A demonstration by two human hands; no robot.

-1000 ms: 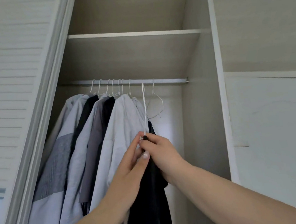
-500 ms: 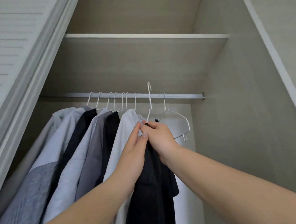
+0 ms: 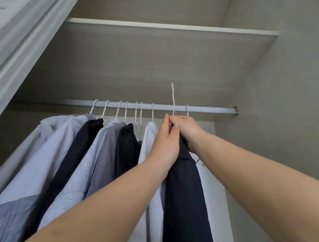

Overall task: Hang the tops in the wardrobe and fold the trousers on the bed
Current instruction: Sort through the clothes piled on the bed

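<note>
A dark navy top [image 3: 183,192] hangs on a white wire hanger [image 3: 173,100], its hook raised above the wardrobe rail [image 3: 208,108]. The right hand [image 3: 189,130] grips the hanger's neck; the left hand [image 3: 164,145] pinches beside it. Pale and dark shirts [image 3: 76,160] hang left.

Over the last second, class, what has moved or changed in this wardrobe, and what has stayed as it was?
Both hands, left hand and right hand, have raised the dark top on its white hanger; the hook now stands above the rail, not yet over it. The grip is unchanged. The hung shirts and the bare hanger stayed on the rail.
</note>
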